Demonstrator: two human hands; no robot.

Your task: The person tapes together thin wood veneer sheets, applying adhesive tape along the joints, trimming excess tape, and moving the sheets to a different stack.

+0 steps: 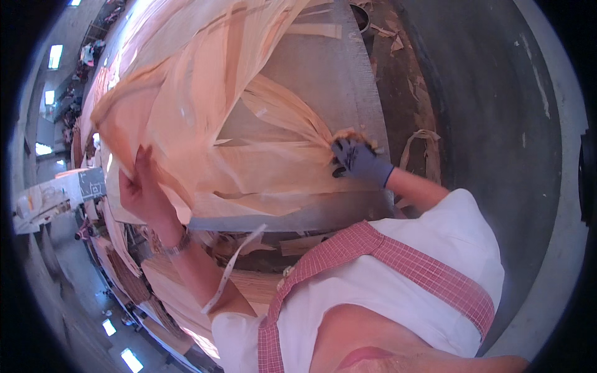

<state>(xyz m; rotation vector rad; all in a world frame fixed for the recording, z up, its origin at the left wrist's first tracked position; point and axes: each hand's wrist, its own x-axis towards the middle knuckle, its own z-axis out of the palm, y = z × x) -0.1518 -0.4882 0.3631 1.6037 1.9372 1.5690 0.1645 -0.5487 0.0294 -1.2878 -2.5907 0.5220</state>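
My bare left hand (148, 194) is closed on the edge of a thin, pale tan wood veneer sheet (180, 118), which curls up from the table (323, 74). In a dark-fingered blue-grey work glove, my right hand (362, 160) grips a gathered bunch of veneer strips (289, 112) near the table's right edge. The strips fan out leftward from the glove, with their ragged ends poking out past it. More torn veneer (261, 177) lies flat between my hands, partly over the metal-grey tabletop. The fingertips of my right hand are partly hidden.
Veneer scraps (423, 149) litter the floor right of the table, beside a grey floor strip (497, 124). Stacked veneer sheets (186, 292) sit below the near edge. A whitish strip (233, 264) hangs by my left forearm. Left stands a box-like machine (90, 184).
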